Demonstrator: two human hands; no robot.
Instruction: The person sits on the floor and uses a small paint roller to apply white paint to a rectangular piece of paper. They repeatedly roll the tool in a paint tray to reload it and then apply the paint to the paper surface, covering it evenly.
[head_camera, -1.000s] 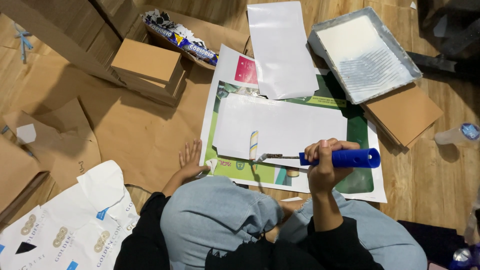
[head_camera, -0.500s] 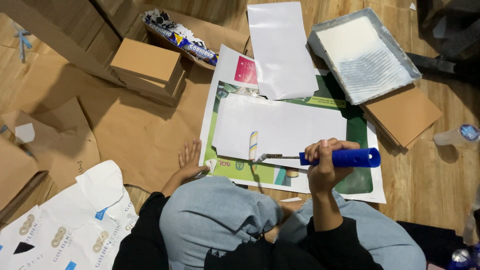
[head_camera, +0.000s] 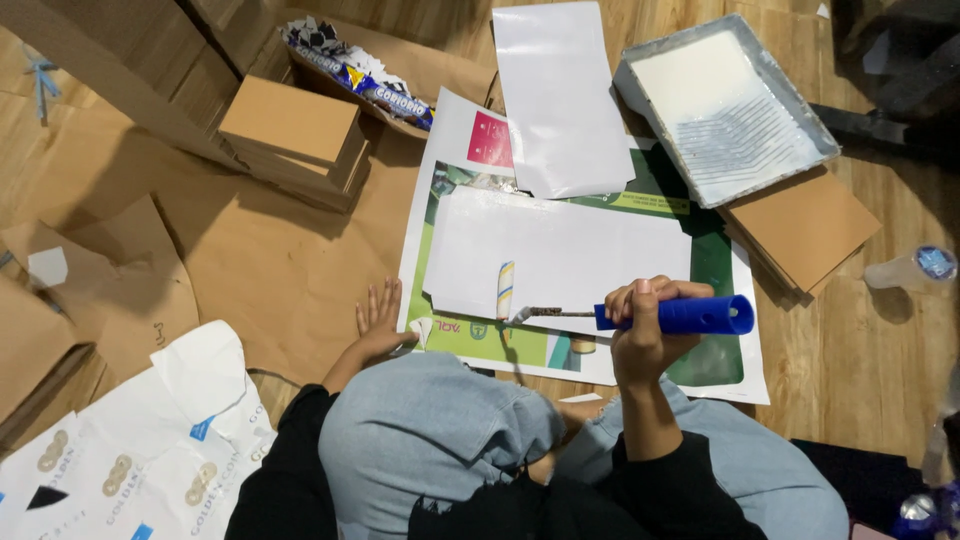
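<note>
My right hand (head_camera: 641, 325) is closed around the blue handle of a small paint roller (head_camera: 672, 314). Its narrow roller head (head_camera: 505, 291) rests on the lower left part of a white painted sheet (head_camera: 570, 250). That sheet lies on a green and white poster (head_camera: 715, 270) spread over the wooden floor. My left hand (head_camera: 378, 322) lies flat, fingers spread, on brown paper just left of the poster's lower corner, holding nothing. My knees in light blue trousers (head_camera: 430, 440) fill the bottom of the view.
A paint tray (head_camera: 722, 105) with white paint sits at the upper right on a brown board (head_camera: 805, 230). Another white sheet (head_camera: 555, 95) lies above the poster. A cardboard box (head_camera: 290, 135), brown paper (head_camera: 260, 260), printed white bags (head_camera: 130, 460) and a plastic bottle (head_camera: 915, 268) surround me.
</note>
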